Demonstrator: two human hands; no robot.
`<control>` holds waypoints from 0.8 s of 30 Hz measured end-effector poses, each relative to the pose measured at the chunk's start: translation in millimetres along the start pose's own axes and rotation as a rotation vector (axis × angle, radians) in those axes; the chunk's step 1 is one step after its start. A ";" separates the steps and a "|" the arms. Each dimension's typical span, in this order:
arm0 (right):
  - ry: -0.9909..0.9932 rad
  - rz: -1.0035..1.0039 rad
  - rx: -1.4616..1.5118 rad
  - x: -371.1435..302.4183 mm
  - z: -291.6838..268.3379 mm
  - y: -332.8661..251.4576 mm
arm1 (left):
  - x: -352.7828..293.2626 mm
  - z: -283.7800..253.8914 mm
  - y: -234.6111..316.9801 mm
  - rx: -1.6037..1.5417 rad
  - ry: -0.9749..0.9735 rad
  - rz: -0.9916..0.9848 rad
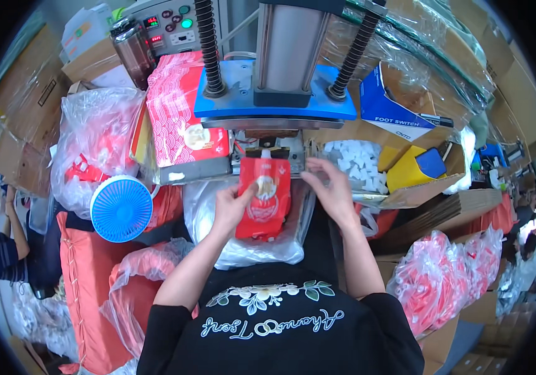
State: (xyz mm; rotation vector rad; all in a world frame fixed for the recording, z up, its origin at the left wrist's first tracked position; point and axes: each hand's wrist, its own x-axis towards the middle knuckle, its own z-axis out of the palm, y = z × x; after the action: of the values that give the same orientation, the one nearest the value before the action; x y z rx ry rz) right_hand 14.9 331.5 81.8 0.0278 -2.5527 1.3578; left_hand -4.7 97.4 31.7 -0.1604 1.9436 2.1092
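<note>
Left hand (230,209) pinches the red spouted pouch (264,199) by its left edge, spout seated under the blue-plated press (274,103). Right hand (333,190) rests open, fingers spread, beside it (holding nothing). Step: cap pressing; next needs the spout held straight, fingers clear.

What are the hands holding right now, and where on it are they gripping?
The left hand grips a red glossy spouted pouch by its left edge. The right hand rests beside the pouch's upper right corner; whether it grips it cannot be told.
</note>
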 end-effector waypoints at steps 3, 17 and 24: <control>0.184 -0.008 -0.217 -1.9 -27.8 18.7 | 16.1 9.7 15.1 -0.197 -0.028 -0.056; 0.159 -0.057 -0.519 10.7 -24.6 71.0 | 49.4 -78.3 18.2 1.101 0.394 0.745; 0.245 0.087 0.113 12.2 -35.6 59.3 | 1.7 -101.0 19.6 0.836 0.485 0.707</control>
State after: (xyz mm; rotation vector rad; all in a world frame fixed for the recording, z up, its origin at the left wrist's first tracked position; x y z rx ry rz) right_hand 2.7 395.4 55.4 -0.2177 -2.2978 1.4380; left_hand -21.6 -3.7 40.5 0.2440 3.3851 1.4058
